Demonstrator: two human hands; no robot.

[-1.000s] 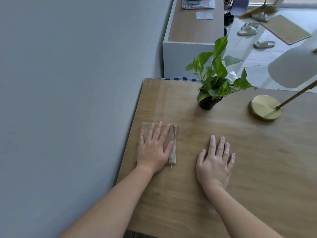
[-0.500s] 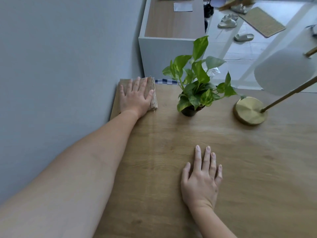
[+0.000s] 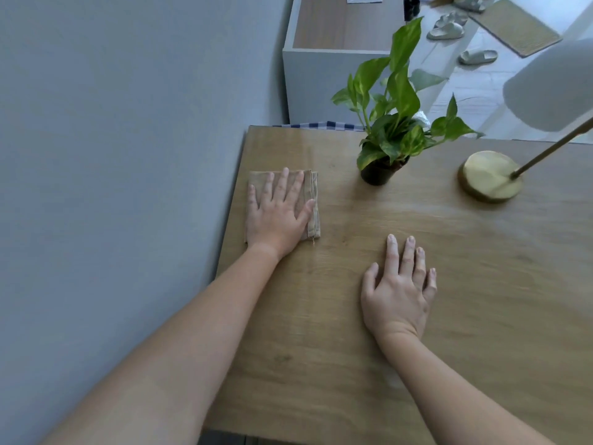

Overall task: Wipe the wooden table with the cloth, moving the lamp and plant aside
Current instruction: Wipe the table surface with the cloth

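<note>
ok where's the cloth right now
In the head view the cloth lies flat under the left hand, at the left edge of the wooden table by the wall, left of the potted plant.

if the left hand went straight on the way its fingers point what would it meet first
Likely nothing on the table: the left hand, flat on the cloth, points over bare wood to the far edge. The plant stands right of that line, seemingly clear.
</note>
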